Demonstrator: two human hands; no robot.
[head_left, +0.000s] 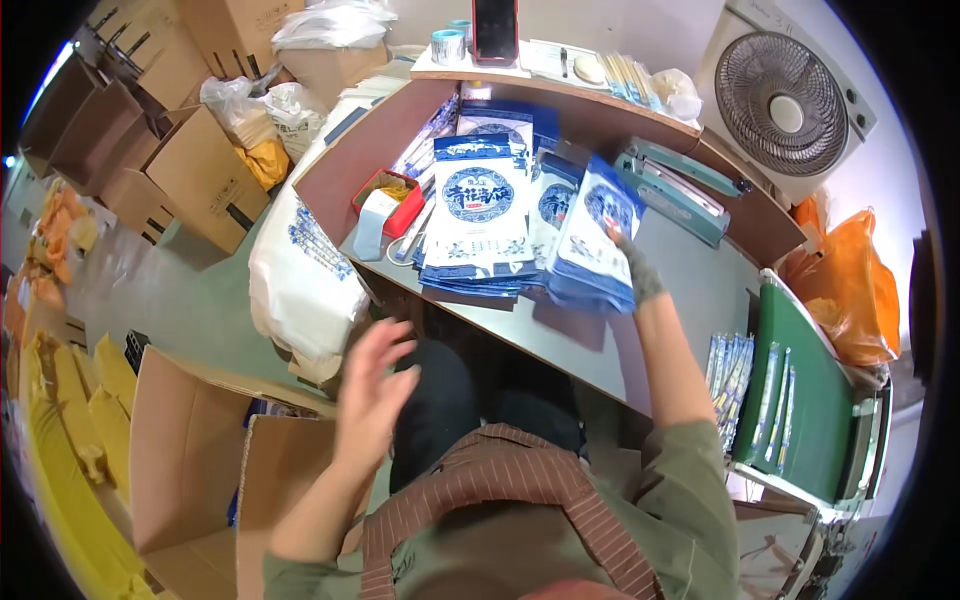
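Observation:
My right hand [640,270], in a grey glove with bare fingertips, grips the right edge of a tilted stack of blue-and-white pouches [590,235] on the grey desk. The thumb side lies over the top pouch; the fingers beneath are hidden. Left of it lies a taller pile of similar pouches [477,205], printed with a round blue emblem. My left hand [375,385] hangs in the air before the desk's front edge, fingers apart and slightly blurred, holding nothing.
A red box [403,218] stands left of the pouches, a teal bag sealer [675,190] behind them at right. Slim blue-and-white sticks lie on a green conveyor belt [810,430]. An open carton [185,455] sits at lower left. A phone [495,35] and a fan [785,105] are at the back.

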